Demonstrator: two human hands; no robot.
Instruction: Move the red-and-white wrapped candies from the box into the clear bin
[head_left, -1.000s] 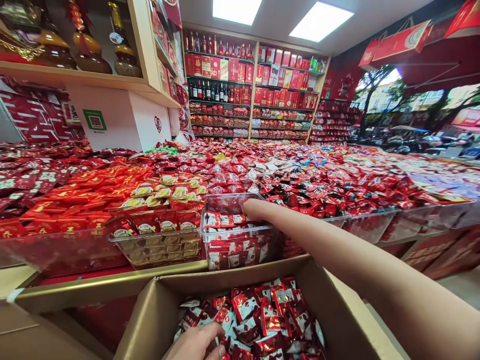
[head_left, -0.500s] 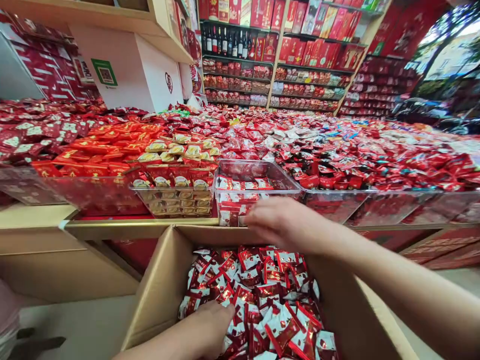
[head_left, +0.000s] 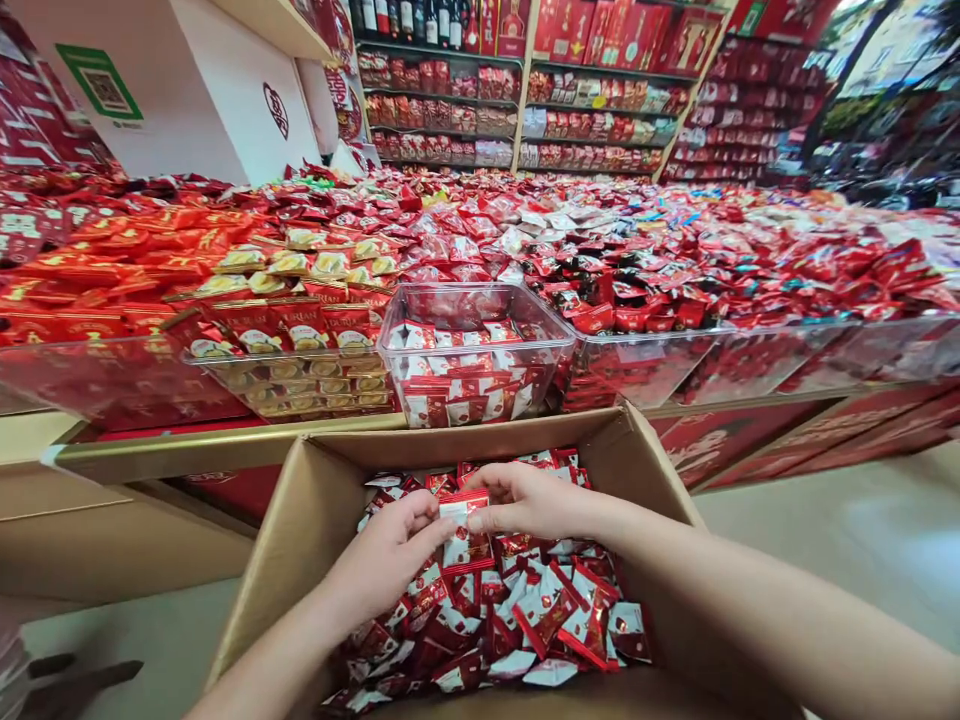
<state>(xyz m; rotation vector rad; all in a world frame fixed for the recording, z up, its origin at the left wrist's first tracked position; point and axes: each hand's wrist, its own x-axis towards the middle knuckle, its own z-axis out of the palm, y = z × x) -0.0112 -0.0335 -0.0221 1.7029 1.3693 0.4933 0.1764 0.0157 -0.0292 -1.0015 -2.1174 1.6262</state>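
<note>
Between both hands, above the pile in a cardboard box (head_left: 259,590), is a small red and white candy packet (head_left: 466,540). My left hand (head_left: 394,550) pinches its left edge with thumb and fingers. From the right, my right hand (head_left: 517,500) grips its upper right side. Many loose packets of the same kind (head_left: 555,610) fill the box below. Just behind the box stands a clear plastic bin (head_left: 480,345), with matching packets stacked in rows inside.
Left of the clear bin is a bin of durian packets (head_left: 307,335), then orange-red packets (head_left: 97,290). Heaped red packets (head_left: 675,290) lie to the right. A gold-edged counter (head_left: 202,455) runs behind the box. Shelves with bottles and gift boxes (head_left: 615,40) stand at the back.
My right hand has come down from the clear bin into the box. My left hand has risen from the pile, and both now hold a packet. The view has shifted downward.
</note>
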